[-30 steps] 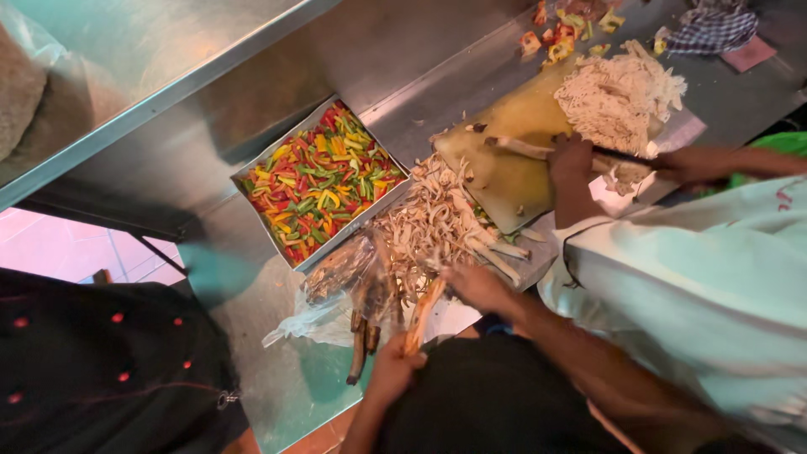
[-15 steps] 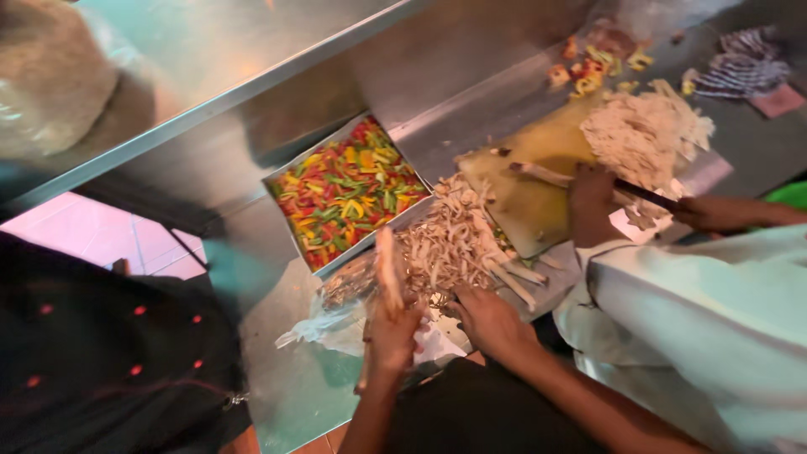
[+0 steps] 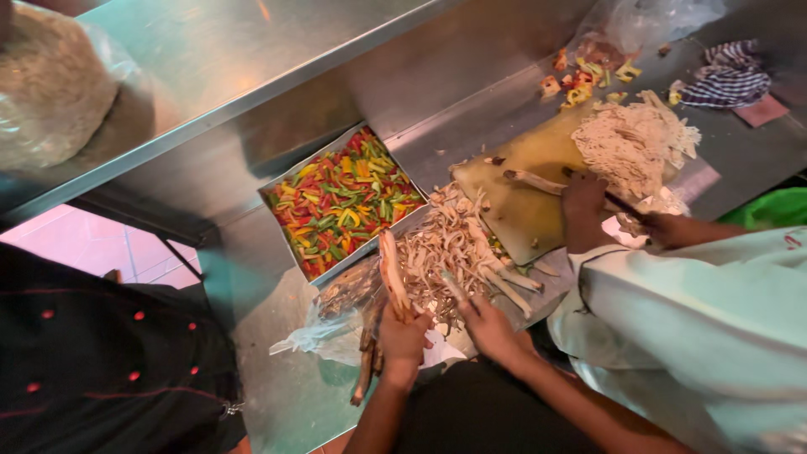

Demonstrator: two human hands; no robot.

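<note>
While the left hand [image 3: 403, 340] gripped a pale root [image 3: 392, 277] upright, long axis pointing far | right hand [image 3: 487, 328] pinched a strip [image 3: 454, 287] just right of it | shredded pile [image 3: 454, 240] beyond on the table [image 3: 277, 395].

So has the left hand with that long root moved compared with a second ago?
Yes. The left hand has lifted the root from the bag up toward the tray of chopped peppers.

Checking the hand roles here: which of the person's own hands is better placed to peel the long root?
Right. The left hand grips the long brownish root upright; the right hand, beside it, holds a pale strip.
</note>
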